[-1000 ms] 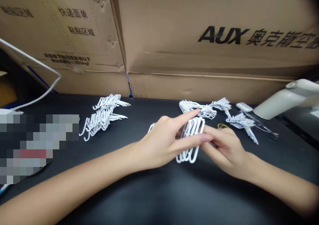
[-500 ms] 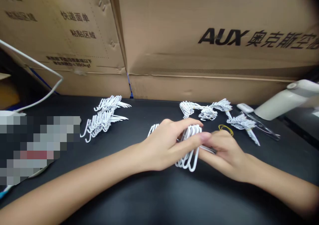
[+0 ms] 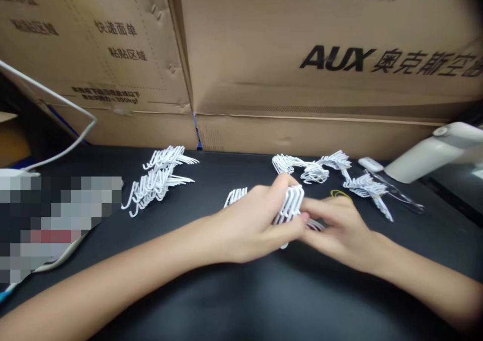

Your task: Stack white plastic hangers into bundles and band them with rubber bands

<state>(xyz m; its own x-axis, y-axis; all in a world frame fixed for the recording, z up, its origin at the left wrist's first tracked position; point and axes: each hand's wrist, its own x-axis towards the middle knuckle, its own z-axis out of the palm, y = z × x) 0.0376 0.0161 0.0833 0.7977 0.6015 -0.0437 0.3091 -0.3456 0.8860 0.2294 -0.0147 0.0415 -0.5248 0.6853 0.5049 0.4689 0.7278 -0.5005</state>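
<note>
A: What have the hands got hold of?

B: The left hand (image 3: pixel 256 225) is closed round a bundle of white wire hooks (image 3: pixel 291 203), fingers curled over the top and thumb pressed in from the near side. The right hand (image 3: pixel 339 226) meets it from the right, fingers pinched on the wire ends that stick out of the bundle.

A: So both grips are tight?

B: Yes, both hands are closed on the same bundle, with no gap showing in either grip.

A: Where is the bundle?

B: It's about mid-scene, slightly right of centre, low over the black table (image 3: pixel 226 295). I cannot tell whether its lower edge touches the surface.

A: What lies close by?

B: A few loose hooks (image 3: pixel 236 196) sit just beyond the left wrist. A yellow rubber band (image 3: pixel 341 194) lies flat just past the right hand's knuckles.

A: And further out?

B: There are more heaps of the same hooks. One heap (image 3: pixel 158 180) is well off to the left, and a scattered row (image 3: pixel 317 166) lies on the far right side and trails toward a white plastic arm (image 3: pixel 433 152) at the right edge. A white cable (image 3: pixel 56 107) loops in on the far left. Cardboard boxes (image 3: pixel 302 94) stand along the far edge of the table like a wall.
</note>
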